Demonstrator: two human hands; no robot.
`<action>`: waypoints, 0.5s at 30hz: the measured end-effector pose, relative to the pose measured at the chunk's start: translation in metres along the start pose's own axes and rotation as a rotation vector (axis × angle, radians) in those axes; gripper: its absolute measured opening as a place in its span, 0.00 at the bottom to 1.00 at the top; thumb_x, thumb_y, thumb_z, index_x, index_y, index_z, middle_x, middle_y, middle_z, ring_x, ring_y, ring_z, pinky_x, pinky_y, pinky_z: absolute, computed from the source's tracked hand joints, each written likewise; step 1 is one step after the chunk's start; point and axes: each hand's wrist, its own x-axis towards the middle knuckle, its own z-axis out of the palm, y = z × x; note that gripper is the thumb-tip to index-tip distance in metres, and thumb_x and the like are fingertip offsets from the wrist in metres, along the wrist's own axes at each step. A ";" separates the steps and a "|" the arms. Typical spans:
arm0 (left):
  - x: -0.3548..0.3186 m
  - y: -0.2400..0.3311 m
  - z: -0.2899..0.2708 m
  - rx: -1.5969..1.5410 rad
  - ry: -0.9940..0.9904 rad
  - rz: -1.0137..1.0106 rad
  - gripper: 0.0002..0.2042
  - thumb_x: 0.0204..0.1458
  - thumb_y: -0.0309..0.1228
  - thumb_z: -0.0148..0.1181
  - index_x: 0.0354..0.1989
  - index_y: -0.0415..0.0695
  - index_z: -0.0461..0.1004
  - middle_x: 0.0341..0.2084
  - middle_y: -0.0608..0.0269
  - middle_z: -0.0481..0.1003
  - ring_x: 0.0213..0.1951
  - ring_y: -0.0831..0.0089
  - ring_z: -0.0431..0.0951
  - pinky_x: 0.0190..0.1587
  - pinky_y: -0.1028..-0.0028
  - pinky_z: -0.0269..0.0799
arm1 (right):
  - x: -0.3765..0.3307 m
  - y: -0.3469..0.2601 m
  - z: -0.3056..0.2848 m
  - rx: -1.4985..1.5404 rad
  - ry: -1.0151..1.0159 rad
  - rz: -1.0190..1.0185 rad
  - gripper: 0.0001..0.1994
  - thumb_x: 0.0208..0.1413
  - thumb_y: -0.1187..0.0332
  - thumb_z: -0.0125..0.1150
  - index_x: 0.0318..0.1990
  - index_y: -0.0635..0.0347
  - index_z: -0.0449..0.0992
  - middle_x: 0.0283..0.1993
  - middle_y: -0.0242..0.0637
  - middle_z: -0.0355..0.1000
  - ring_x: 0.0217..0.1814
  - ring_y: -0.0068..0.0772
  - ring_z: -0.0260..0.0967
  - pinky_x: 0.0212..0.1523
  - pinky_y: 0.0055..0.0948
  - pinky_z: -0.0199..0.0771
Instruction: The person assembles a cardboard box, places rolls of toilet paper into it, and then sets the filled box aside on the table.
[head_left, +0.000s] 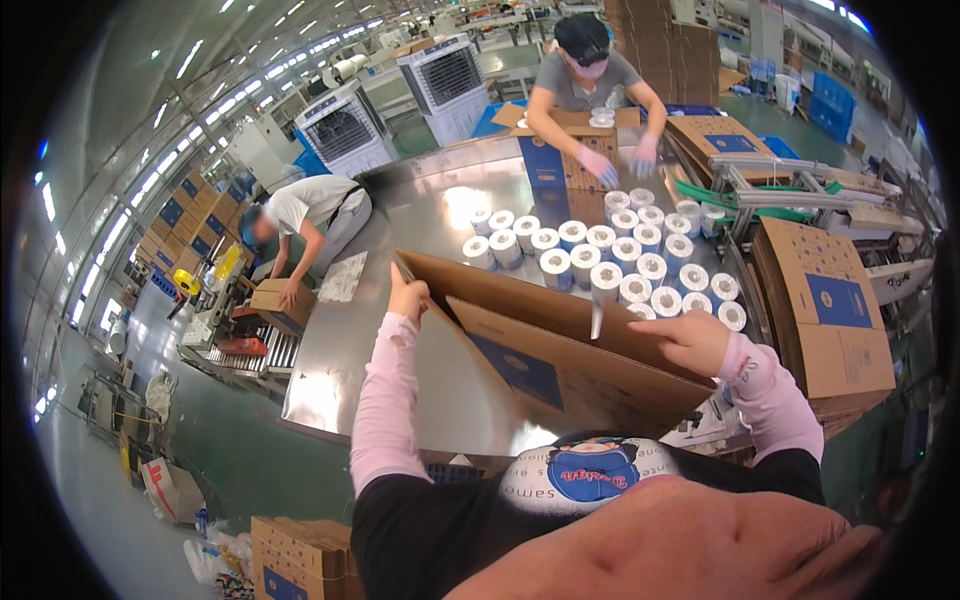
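Note:
A partly unfolded cardboard box (580, 365), brown with a blue panel, leans at a slant above the metal table in front of me. Its opening faces up, with a narrow gap between the two long walls. My left hand (407, 297) is closed on its left corner, the thumb pointing up along the edge. At the box's right end, my right hand (692, 342) grips the cardboard with its index finger stretched left over the opening; its other fingers are curled and partly hidden. Just beyond the box stand several white rolls (625, 250) with wrapped sides.
Across the metal table (420, 200), a co-worker in gloves reaches beside an open carton (560, 165). At left, another person bends over a small box (280, 300) on a roller conveyor (250, 350). Flattened cartons (825, 310) are stacked at right, with more cartons (300, 550) below left.

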 end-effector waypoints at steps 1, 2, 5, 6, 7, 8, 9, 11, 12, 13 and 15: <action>-0.008 0.004 -0.012 0.028 -0.102 0.002 0.45 0.43 0.18 0.50 0.72 0.51 0.38 0.61 0.59 0.62 0.56 0.67 0.67 0.47 0.75 0.66 | -0.007 0.010 -0.001 0.050 0.083 0.001 0.27 0.49 0.71 0.49 0.60 0.48 0.69 0.24 0.49 0.73 0.26 0.48 0.72 0.33 0.40 0.73; -0.013 0.008 -0.020 0.050 -0.215 0.008 0.44 0.41 0.16 0.48 0.72 0.49 0.41 0.61 0.59 0.64 0.56 0.69 0.68 0.48 0.77 0.66 | -0.018 0.021 -0.003 0.093 0.171 0.012 0.25 0.50 0.71 0.49 0.60 0.52 0.69 0.23 0.48 0.72 0.24 0.45 0.72 0.30 0.38 0.73; -0.042 0.043 -0.041 0.151 -0.636 0.039 0.41 0.39 0.12 0.45 0.70 0.41 0.50 0.59 0.60 0.67 0.58 0.72 0.68 0.52 0.80 0.65 | -0.017 0.030 -0.011 0.639 0.284 0.347 0.19 0.56 0.72 0.48 0.54 0.67 0.72 0.17 0.41 0.71 0.14 0.30 0.69 0.18 0.28 0.71; -0.046 0.053 -0.039 0.247 -0.753 0.014 0.39 0.40 0.11 0.45 0.69 0.39 0.52 0.59 0.60 0.68 0.58 0.72 0.68 0.54 0.80 0.64 | -0.010 0.034 -0.007 0.695 0.360 0.293 0.16 0.60 0.71 0.46 0.50 0.71 0.74 0.16 0.38 0.70 0.11 0.24 0.66 0.13 0.21 0.66; -0.048 0.061 -0.037 0.343 -0.870 -0.012 0.38 0.40 0.10 0.44 0.68 0.37 0.54 0.58 0.60 0.68 0.59 0.72 0.68 0.55 0.80 0.64 | 0.003 0.034 -0.008 0.673 0.274 0.320 0.16 0.61 0.69 0.45 0.47 0.70 0.75 0.15 0.38 0.71 0.12 0.26 0.68 0.15 0.25 0.68; -0.054 0.062 -0.020 0.495 -0.856 0.059 0.34 0.45 0.13 0.45 0.67 0.42 0.58 0.55 0.56 0.72 0.56 0.69 0.71 0.55 0.76 0.64 | 0.021 0.037 0.002 0.611 0.147 0.301 0.16 0.61 0.67 0.44 0.45 0.69 0.76 0.14 0.39 0.71 0.12 0.27 0.69 0.16 0.26 0.69; -0.051 0.058 -0.007 0.657 -0.867 0.123 0.33 0.46 0.15 0.45 0.66 0.44 0.59 0.54 0.54 0.72 0.55 0.66 0.72 0.56 0.73 0.65 | 0.039 0.040 0.012 0.544 0.025 0.280 0.17 0.62 0.65 0.44 0.42 0.69 0.77 0.14 0.39 0.71 0.13 0.27 0.69 0.17 0.27 0.70; -0.040 0.045 0.013 0.987 -0.865 0.257 0.31 0.50 0.18 0.46 0.66 0.48 0.60 0.53 0.49 0.73 0.54 0.61 0.73 0.56 0.69 0.66 | 0.070 0.031 0.020 0.329 -0.013 0.350 0.18 0.62 0.61 0.44 0.36 0.67 0.77 0.13 0.39 0.72 0.15 0.28 0.71 0.20 0.29 0.72; -0.052 0.051 0.033 1.281 -0.756 0.260 0.30 0.50 0.21 0.46 0.66 0.52 0.59 0.51 0.45 0.72 0.52 0.56 0.74 0.55 0.65 0.68 | 0.081 0.036 0.026 0.156 -0.025 0.292 0.18 0.63 0.61 0.44 0.35 0.67 0.76 0.14 0.39 0.72 0.15 0.28 0.72 0.20 0.30 0.72; -0.063 0.057 0.054 1.563 -0.634 0.270 0.29 0.51 0.23 0.46 0.66 0.55 0.59 0.49 0.41 0.72 0.51 0.51 0.74 0.54 0.61 0.69 | 0.090 0.044 0.032 -0.024 -0.033 0.243 0.18 0.63 0.60 0.45 0.34 0.67 0.75 0.15 0.38 0.73 0.16 0.29 0.72 0.21 0.30 0.72; -0.069 0.033 0.066 1.719 -0.484 0.247 0.31 0.51 0.24 0.45 0.67 0.46 0.53 0.48 0.40 0.71 0.49 0.44 0.73 0.52 0.59 0.70 | 0.098 0.037 0.036 -0.015 -0.260 0.167 0.18 0.63 0.58 0.45 0.34 0.66 0.74 0.16 0.38 0.74 0.17 0.29 0.73 0.22 0.31 0.73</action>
